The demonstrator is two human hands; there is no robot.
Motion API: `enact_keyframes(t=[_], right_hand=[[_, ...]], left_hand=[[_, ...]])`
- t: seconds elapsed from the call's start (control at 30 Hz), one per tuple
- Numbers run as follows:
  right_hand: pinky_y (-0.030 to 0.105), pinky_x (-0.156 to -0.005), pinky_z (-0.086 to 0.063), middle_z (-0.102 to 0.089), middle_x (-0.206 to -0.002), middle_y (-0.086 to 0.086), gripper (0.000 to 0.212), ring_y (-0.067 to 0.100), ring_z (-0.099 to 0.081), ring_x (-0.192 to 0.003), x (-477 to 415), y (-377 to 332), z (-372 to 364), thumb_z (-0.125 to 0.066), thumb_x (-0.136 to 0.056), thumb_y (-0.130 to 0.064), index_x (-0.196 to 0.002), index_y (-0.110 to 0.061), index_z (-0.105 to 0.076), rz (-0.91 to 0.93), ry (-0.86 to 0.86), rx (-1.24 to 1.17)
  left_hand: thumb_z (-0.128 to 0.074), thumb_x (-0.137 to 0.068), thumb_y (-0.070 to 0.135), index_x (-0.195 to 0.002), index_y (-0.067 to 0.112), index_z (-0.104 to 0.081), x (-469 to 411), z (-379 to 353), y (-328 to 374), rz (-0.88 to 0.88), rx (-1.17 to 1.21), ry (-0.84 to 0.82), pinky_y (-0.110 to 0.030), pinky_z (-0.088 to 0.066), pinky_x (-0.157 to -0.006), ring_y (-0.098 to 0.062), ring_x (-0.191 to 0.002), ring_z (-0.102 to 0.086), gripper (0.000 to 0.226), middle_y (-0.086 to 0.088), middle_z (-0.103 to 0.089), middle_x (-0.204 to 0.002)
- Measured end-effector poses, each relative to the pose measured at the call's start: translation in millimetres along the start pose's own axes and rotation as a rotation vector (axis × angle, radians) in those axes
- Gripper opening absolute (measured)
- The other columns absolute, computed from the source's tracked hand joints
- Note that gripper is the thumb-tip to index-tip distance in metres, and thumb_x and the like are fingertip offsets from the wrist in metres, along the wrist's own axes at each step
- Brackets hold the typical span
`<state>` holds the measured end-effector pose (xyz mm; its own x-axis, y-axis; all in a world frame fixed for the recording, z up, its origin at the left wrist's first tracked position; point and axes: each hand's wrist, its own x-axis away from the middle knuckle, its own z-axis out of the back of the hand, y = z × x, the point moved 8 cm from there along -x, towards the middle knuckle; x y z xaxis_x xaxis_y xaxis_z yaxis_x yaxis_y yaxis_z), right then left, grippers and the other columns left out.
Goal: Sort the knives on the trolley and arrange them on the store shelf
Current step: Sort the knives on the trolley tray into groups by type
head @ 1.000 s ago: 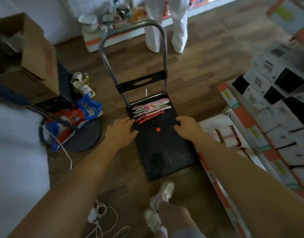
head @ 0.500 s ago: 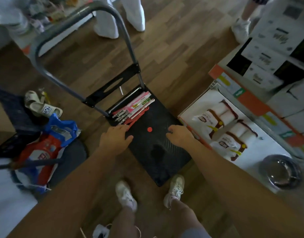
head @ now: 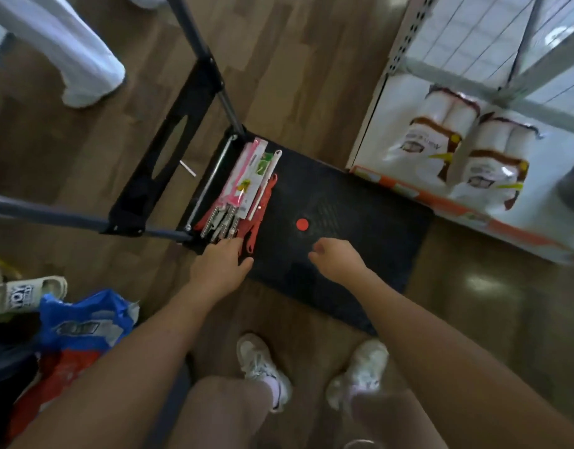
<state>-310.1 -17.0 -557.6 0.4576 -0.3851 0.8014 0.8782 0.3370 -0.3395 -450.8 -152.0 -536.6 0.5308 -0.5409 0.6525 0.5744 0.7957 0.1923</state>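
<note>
Black ribbed trolley [head: 360, 205] with 1 red dot [head: 302, 224]; pink, white and red knives [head: 243, 189]; brown wood-grain floor [head: 295, 59]; blue-and-red bag [head: 81, 325].

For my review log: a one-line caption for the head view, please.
Left hand at the packaged knives on the black trolley; right hand hovers loosely curled over its deck.
</note>
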Motion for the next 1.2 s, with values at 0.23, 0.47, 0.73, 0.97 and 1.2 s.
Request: enact_keyframes(t=[0.23, 0.47, 0.73, 0.97, 1.2], right_hand=[[0.035, -0.077, -0.05, -0.063, -0.108, 0.008, 0.032, 0.026, -0.06, -0.097, -131.1, -9.5, -89.0, -0.044, -0.096, -0.032, -0.114, -0.01, -0.058, 0.067, 0.173, -0.015], [0.036, -0.076, -0.051, -0.065, -0.1, 0.005, 0.041, 0.024, -0.062, -0.092, -225.0, -22.1, -121.4, -0.051, -0.089, -0.048, -0.103, -0.011, -0.061, 0.129, 0.426, -0.075], [0.033, -0.07, -0.041, -0.059, -0.108, 0.005, 0.049, 0.025, -0.059, -0.1, -247.8, -36.2, -144.2, -0.061, -0.08, -0.053, -0.105, -0.013, -0.05, 0.071, 0.543, -0.045], [0.036, -0.075, -0.044, -0.06, -0.11, 0.012, 0.04, 0.032, -0.059, -0.102, -247.8, -48.3, -157.0, -0.062, -0.083, -0.033, -0.109, -0.007, -0.046, 0.078, 0.5, -0.144], [0.029, -0.068, -0.041, -0.059, -0.102, 0.014, 0.022, 0.032, -0.059, -0.1, -238.9, -29.9, -150.5, -0.068, -0.082, -0.022, -0.083, -0.005, -0.053, 0.075, 0.474, -0.078]], left_hand=[[-0.052, -0.09, 0.038, -0.113, 0.017, -0.055, -108.6, -108.4, -54.2, -0.099, 0.021, 0.021, -0.042, -0.05, -0.087, -0.021, -0.108, -0.056, 0.031, -0.003, -0.058, -0.115], [-0.053, -0.09, 0.036, -0.128, 0.011, -0.049, -193.0, -130.3, -76.7, -0.228, -0.159, 0.413, -0.037, -0.04, -0.094, -0.026, -0.121, -0.043, 0.045, -0.006, -0.053, -0.127], [-0.083, -0.057, 0.034, -0.095, 0.004, -0.063, -207.9, -133.7, -79.3, -0.409, -0.35, 0.597, -0.035, -0.052, -0.06, -0.032, -0.081, -0.06, 0.052, -0.012, -0.064, -0.087], [-0.057, -0.085, 0.045, -0.111, 0.011, -0.054, -191.3, -145.7, -77.2, -0.387, -0.47, 0.56, -0.036, -0.041, -0.087, -0.027, -0.117, -0.046, 0.043, -0.006, -0.058, -0.114], [-0.027, -0.099, 0.002, -0.13, -0.006, -0.03, -201.0, -163.7, -69.6, -0.19, -0.512, 0.423, -0.039, -0.048, -0.084, -0.034, -0.114, -0.054, 0.033, -0.022, -0.051, -0.125]])
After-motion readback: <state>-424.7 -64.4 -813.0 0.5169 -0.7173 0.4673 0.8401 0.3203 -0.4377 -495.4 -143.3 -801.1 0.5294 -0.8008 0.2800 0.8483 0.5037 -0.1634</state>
